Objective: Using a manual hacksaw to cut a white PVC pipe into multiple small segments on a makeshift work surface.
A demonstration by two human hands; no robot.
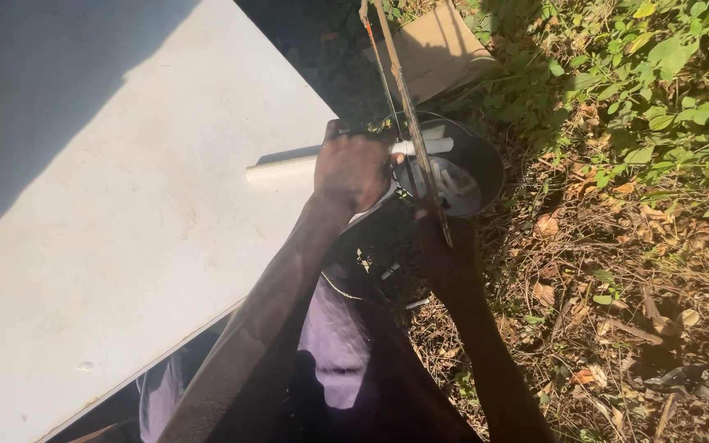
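My left hand (351,168) grips a white plastic pipe (281,170) and pins it on the edge of a white table (125,246); the pipe's far end sticks out past the table over a dark round bowl (486,164). My right hand (441,246), in shadow, holds the handle end of a hacksaw (408,107). The saw's frame and blade run up and away from me and cross the pipe just right of my left hand.
The bowl holds several short white pieces. A brown cardboard piece (436,49) lies behind it on the ground. Dry leaves, twigs and green plants (658,98) cover the ground at right. My purple clothing (330,344) shows below the table edge.
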